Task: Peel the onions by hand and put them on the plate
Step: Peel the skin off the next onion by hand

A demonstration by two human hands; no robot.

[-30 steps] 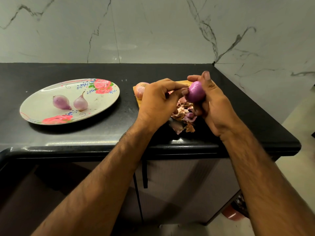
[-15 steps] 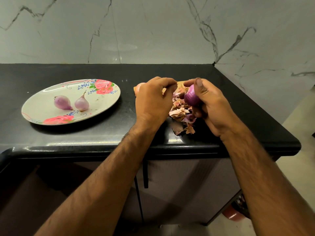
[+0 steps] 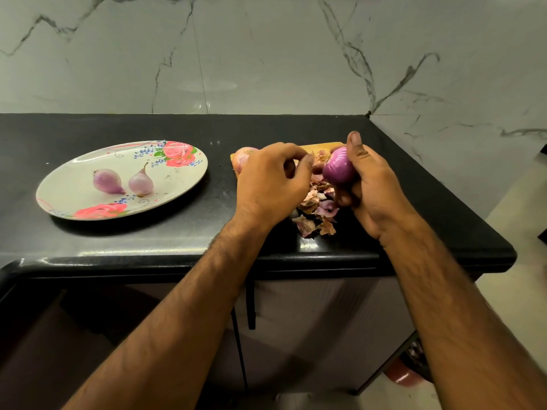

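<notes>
Unpeeled onion (image 3: 243,160) half behind left hand (image 3: 272,184); peeled onion (image 3: 339,170) in right hand (image 3: 377,187)

No readable text, label, brand, number or sign is being shown anywhere in the head view. Only a printed pattern of pink roses and small blue sprigs is being displayed on the plate (image 3: 71,184), and no lettering is being carried within it.
</notes>
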